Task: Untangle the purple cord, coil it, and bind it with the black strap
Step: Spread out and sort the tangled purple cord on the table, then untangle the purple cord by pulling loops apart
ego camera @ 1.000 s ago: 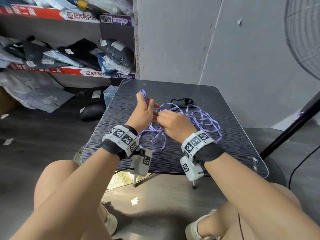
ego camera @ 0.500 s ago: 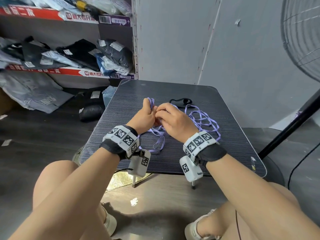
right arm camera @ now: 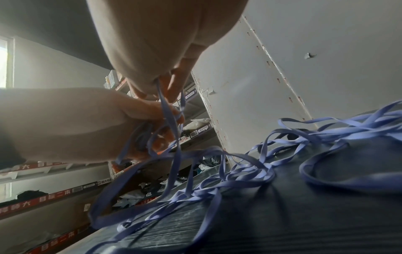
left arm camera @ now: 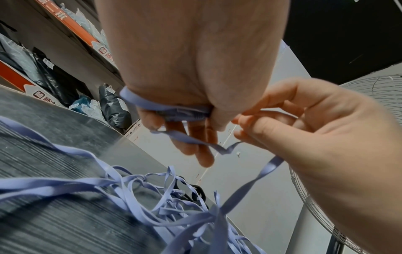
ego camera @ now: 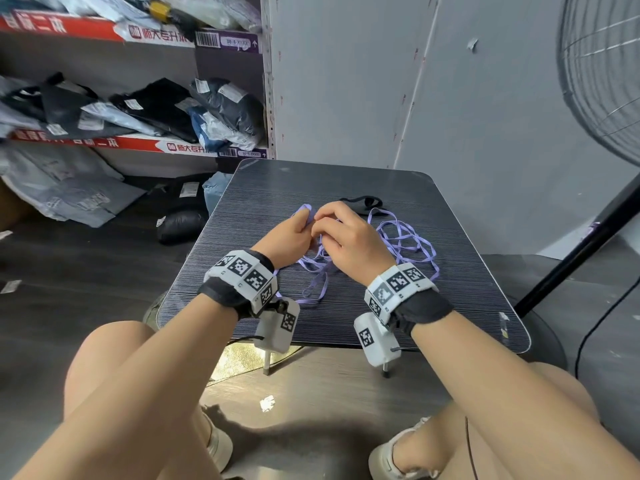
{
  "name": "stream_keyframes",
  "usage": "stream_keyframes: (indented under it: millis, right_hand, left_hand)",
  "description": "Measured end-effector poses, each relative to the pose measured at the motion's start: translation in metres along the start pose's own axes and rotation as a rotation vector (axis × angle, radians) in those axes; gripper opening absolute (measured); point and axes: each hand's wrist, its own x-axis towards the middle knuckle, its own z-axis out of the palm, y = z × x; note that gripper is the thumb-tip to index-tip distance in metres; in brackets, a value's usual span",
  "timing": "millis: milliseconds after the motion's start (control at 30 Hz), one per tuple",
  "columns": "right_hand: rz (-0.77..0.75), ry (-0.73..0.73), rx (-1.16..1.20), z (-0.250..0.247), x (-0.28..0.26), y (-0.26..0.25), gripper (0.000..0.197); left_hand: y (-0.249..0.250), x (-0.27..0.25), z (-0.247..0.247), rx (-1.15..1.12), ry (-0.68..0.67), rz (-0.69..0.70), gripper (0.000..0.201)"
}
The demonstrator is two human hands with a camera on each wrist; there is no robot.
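Observation:
The flat purple cord [ego camera: 403, 239] lies in loose tangled loops on the small dark table [ego camera: 460, 285]. My left hand [ego camera: 294, 233] holds several turns of the purple cord [left arm camera: 174, 111] wound round its fingers, thumb clamped over them. My right hand [ego camera: 341, 233] sits just to its right and pinches a strand of the purple cord [right arm camera: 167, 110] leading from the tangle up to the left hand [right arm camera: 91, 123]. The black strap [ego camera: 363, 203] lies on the table just beyond my right hand [left arm camera: 304, 130], partly hidden by it.
Shelves [ego camera: 131, 143] with bagged clothes stand at the left behind the table. A standing fan [ego camera: 602, 84] and its black pole [ego camera: 581, 254] are at the right. Grey wall panels rise behind the table. My knees are below the near edge.
Both hands have moved a little further over the table and closed together. The cord loop in my left hand has been drawn tighter, and the right hand has brought another strand to it.

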Motion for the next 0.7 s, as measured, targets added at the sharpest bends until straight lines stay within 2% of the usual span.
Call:
stream_keyframes:
  millis: [33,167,233,300,367,467,533,600,700]
  right_hand:
    - [0.030,0.012,0.016,0.000,-0.001,0.000,0.019]
    - [0.199,-0.002,0.066,-0.002,-0.007,0.003,0.014]
    - [0.279,-0.081,0.051,-0.003,-0.010,0.002,0.021]
    - [0.365,-0.160,-0.090,-0.004,-0.013,0.001,0.028]
    - [0.466,-0.264,-0.246,-0.007,-0.014,0.002,0.026]
    - [0.608,-0.383,-0.258,-0.012,-0.011,0.005,0.025]
    - [0.645,-0.385,-0.241,-0.015,-0.008,0.007,0.030]
    - [0.692,-0.355,-0.173,-0.018,-0.003,0.008,0.026]
    - [0.828,-0.299,0.047,-0.021,0.005,0.010,0.020]
  left_hand:
    - [0.000,0.000,0.000,0.008,0.007,0.017,0.017]
    - [-0.009,0.006,-0.001,0.059,0.129,-0.024,0.024]
    - [-0.012,0.007,-0.003,0.085,0.176,-0.055,0.023]
    - [-0.013,0.007,-0.004,0.109,0.222,-0.068,0.023]
    - [-0.012,0.007,-0.008,0.141,0.249,-0.062,0.023]
    - [-0.009,0.007,-0.011,0.221,0.278,-0.075,0.027]
    - [-0.009,0.008,-0.012,0.251,0.291,-0.088,0.027]
    - [-0.009,0.009,-0.013,0.298,0.297,-0.095,0.025]
    - [-0.007,0.008,-0.012,0.346,0.275,-0.086,0.021]
